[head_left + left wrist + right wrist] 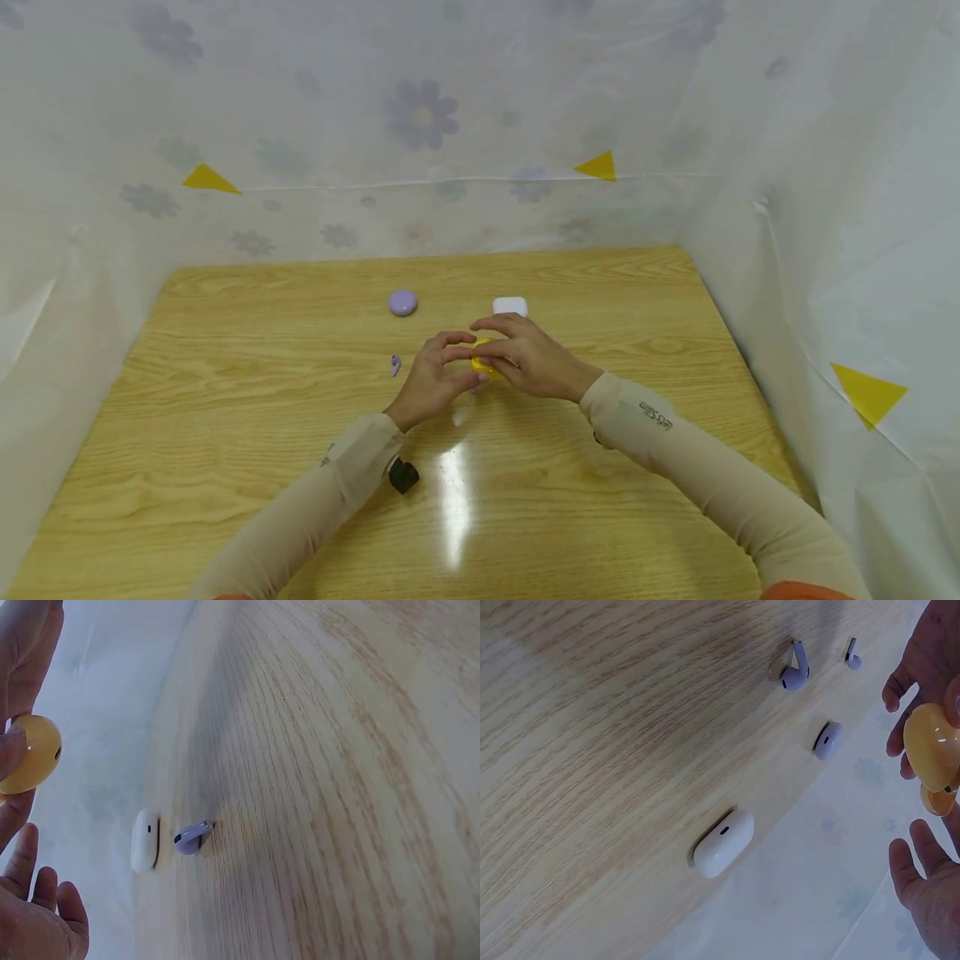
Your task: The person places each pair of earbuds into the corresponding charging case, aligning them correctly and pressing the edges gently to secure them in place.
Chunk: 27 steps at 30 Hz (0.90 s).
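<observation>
Case [931,746], yellow, at the right-wrist frame's right edge, is pinched by left hand [431,381] and right hand [537,358]; being glossy, it could slip if their pressure turns uneven.

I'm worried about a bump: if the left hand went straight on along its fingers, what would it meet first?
First, the glossy yellow, rounded, plastic-looking case, which the left hand appears to grip; just past it, the right hand. Depth there is hard to judge.
</observation>
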{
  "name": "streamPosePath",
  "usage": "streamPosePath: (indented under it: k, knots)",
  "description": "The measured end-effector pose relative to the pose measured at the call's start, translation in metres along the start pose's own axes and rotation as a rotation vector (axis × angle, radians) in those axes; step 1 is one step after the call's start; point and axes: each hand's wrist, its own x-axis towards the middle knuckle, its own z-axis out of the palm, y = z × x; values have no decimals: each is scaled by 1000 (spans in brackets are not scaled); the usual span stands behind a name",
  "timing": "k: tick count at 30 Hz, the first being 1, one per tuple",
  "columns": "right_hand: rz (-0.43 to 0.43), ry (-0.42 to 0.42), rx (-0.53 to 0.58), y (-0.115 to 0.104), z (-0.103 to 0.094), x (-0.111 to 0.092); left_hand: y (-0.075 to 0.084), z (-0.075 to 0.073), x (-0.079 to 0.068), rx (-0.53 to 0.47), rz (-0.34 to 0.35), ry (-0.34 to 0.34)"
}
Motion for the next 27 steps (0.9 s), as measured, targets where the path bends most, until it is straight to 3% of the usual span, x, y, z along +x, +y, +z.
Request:
streamPosePath:
  k: [6,9,12,15,19,27]
  knots:
    - [57,7,48,0,-5,-5,2,0,1,13,-5,5]
    - [151,-41,96,1,-9,-10,2,-1,1,10,-1,4]
    - [202,-91,69,4,-9,-16,3,-1,1,2,0,3]
    - [146,-89,-39,7,-3,-20,3,-1,1,9,3,6]
    - [44,-18,-183,11,9,-24,4,0,2,20,7,14]
    - [27,44,-249,11,17,-25,4,2,2,-8,-2,14]
